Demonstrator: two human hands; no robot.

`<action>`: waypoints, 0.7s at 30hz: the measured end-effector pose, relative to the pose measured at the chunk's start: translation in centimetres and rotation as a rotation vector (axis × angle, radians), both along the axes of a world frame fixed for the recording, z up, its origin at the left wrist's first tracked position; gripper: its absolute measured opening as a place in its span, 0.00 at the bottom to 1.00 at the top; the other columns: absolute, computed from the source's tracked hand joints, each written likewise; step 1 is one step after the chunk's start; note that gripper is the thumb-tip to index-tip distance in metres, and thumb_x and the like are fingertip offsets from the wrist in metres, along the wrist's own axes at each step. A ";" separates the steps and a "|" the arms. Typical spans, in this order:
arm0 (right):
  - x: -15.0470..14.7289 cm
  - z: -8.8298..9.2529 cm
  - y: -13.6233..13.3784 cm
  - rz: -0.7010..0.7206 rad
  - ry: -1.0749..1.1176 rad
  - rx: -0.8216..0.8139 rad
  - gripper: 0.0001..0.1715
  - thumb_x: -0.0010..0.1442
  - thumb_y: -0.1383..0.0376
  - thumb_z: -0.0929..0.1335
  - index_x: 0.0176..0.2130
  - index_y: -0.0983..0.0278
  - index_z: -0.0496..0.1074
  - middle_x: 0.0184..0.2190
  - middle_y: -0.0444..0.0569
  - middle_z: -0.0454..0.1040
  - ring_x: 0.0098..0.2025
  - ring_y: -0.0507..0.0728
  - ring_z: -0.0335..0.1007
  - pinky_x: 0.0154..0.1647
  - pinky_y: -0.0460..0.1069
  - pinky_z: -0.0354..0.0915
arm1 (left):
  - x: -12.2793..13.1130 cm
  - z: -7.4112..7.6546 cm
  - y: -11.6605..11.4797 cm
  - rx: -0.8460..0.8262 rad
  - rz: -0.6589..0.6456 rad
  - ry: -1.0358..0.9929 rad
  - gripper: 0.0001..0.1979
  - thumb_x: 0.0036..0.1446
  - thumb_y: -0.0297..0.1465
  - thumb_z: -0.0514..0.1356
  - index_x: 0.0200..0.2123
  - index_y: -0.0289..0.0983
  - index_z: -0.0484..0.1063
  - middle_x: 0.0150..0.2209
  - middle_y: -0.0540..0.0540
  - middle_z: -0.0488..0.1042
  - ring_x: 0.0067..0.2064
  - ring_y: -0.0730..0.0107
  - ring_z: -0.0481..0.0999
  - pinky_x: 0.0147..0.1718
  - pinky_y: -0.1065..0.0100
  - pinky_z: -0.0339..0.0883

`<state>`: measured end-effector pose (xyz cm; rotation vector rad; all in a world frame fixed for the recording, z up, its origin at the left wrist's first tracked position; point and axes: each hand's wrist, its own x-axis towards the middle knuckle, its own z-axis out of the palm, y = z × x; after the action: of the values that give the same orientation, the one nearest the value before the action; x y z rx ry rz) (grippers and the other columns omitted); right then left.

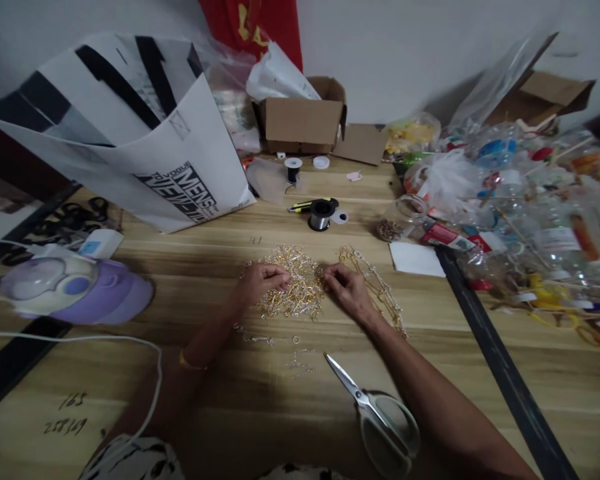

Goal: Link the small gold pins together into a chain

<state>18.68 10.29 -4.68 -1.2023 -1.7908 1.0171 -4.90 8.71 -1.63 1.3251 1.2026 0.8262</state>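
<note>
A heap of small gold and silver jewelry pieces (295, 293) lies on the wooden table between both hands. At the heap's upper left, my left hand (265, 280) is closed, thumb and fingers pinched together over it. My right hand (346, 288) is also closed in a pinch, at the heap's right edge. What either pinch holds is too small to make out. Gold and silver chains (383, 293) lie stretched out beside my right hand. Nearer to me are a short silver chain (270, 340) and some loose chain bits (301, 365). Scissors (363, 399) rest partly spread, their tips toward the heap.
Beyond the heap stand a spool of wire (321, 217), a yellow-black cutter (303, 206) and a cardboard box (303, 123). A large white bag (180, 153) and a purple device (100, 290) are on the left. Plastic bottles and bags (540, 220) crowd the right.
</note>
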 end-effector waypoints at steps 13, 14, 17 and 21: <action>0.0 0.4 0.0 0.001 -0.010 0.007 0.13 0.60 0.58 0.63 0.31 0.64 0.69 0.23 0.45 0.71 0.25 0.52 0.66 0.29 0.46 0.61 | 0.7 1.2 -0.4 -0.142 0.027 -0.020 0.19 0.51 0.44 0.61 0.32 0.31 0.71 0.32 0.40 0.80 0.29 0.65 0.80 0.26 0.70 0.70; 0.0 0.3 0.0 0.000 -0.011 0.008 0.12 0.60 0.59 0.63 0.31 0.64 0.69 0.23 0.45 0.71 0.25 0.52 0.66 0.29 0.46 0.61 | 0.7 1.2 -0.4 -0.149 0.024 -0.019 0.18 0.51 0.44 0.61 0.32 0.31 0.71 0.31 0.40 0.80 0.29 0.65 0.80 0.26 0.70 0.70; 0.0 0.3 0.0 0.001 -0.013 0.008 0.12 0.60 0.59 0.63 0.32 0.64 0.69 0.23 0.45 0.71 0.25 0.52 0.66 0.29 0.46 0.61 | 0.8 1.2 -0.4 -0.164 0.004 -0.032 0.19 0.50 0.44 0.62 0.31 0.32 0.70 0.31 0.40 0.80 0.29 0.65 0.80 0.26 0.71 0.70; 0.0 0.3 0.0 -0.002 -0.026 0.015 0.12 0.60 0.59 0.63 0.31 0.64 0.69 0.23 0.45 0.71 0.25 0.53 0.66 0.29 0.46 0.62 | 0.7 1.0 -0.3 -0.159 -0.027 -0.039 0.19 0.50 0.44 0.62 0.31 0.32 0.72 0.32 0.40 0.80 0.30 0.66 0.79 0.28 0.69 0.71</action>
<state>18.72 10.28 -4.42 -1.2131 -1.8132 0.9896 -4.17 8.37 -0.67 1.1885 1.1919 0.7189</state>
